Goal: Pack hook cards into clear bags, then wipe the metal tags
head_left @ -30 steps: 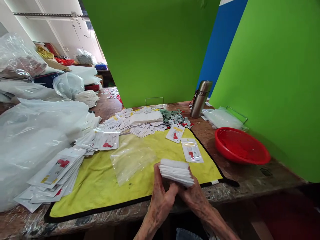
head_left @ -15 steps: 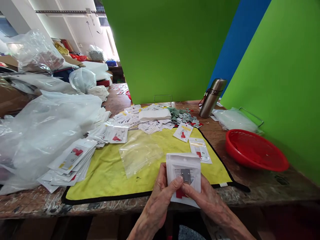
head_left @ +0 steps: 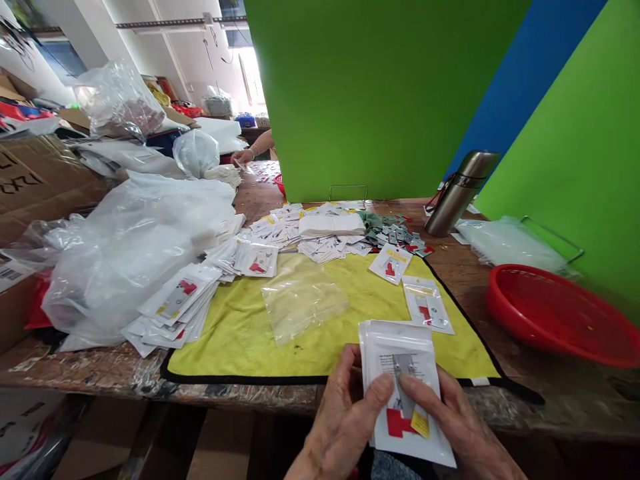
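Note:
A small stack of white packets (head_left: 407, 440) is held between my hands at the table's front edge; the top one shows a grey and red piece with a yellow label. My left hand (head_left: 345, 413) grips the stack's left side, thumb on the front. My right hand (head_left: 455, 413) grips the right side, its thumb also on the front. Beyond them a clear plastic bag (head_left: 300, 307) lies flat on the yellow cloth (head_left: 240, 347). Two packets, one tilted (head_left: 391, 263) and one nearer (head_left: 428, 305), lie on the cloth's right part. A pile of filled packets (head_left: 175, 310) rests at its left edge.
A red basket (head_left: 560, 313) and a steel flask (head_left: 461, 193) stand on the right. Loose grey and red pieces (head_left: 400, 237) lie at the back beside white packets (head_left: 330, 247). Large plastic bags (head_left: 140, 247) fill the left. Another person's hand (head_left: 243, 157) shows past the green panel (head_left: 385, 100).
The view has turned left. The held packets sit lower, and the top one now shows more of its red piece and a yellow label. Another person's hand has come into view.

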`<act>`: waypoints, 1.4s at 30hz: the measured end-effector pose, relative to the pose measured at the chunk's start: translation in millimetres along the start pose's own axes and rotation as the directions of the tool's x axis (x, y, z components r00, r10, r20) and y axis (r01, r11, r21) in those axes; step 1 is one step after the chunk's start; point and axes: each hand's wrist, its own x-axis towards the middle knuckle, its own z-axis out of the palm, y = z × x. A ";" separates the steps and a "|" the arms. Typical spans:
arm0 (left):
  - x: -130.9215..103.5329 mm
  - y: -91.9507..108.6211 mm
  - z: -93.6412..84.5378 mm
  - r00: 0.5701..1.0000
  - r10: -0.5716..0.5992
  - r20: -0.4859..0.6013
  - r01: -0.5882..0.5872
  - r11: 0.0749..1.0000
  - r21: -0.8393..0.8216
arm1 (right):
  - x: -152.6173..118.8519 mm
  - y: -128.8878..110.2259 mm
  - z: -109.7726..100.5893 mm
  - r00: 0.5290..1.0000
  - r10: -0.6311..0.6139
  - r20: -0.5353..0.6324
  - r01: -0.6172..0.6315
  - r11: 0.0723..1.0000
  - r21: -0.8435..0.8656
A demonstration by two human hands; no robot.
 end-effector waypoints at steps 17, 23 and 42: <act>41.9 43.5 -74.1 0.904 0.427 -0.018 0.049 -0.062 0.997 | 9.7 -20.2 15.2 0.999 0.006 0.046 -0.009 0.997 0.071; 36.5 37.7 -61.8 0.911 0.411 0.043 -0.087 0.088 0.992 | 19.0 -17.9 42.5 0.948 -0.202 0.246 0.218 0.975 -0.037; 70.4 65.0 -95.2 0.893 0.444 0.076 0.024 -0.215 0.976 | 26.4 -11.8 27.3 0.997 0.031 -0.074 -0.037 0.997 -0.075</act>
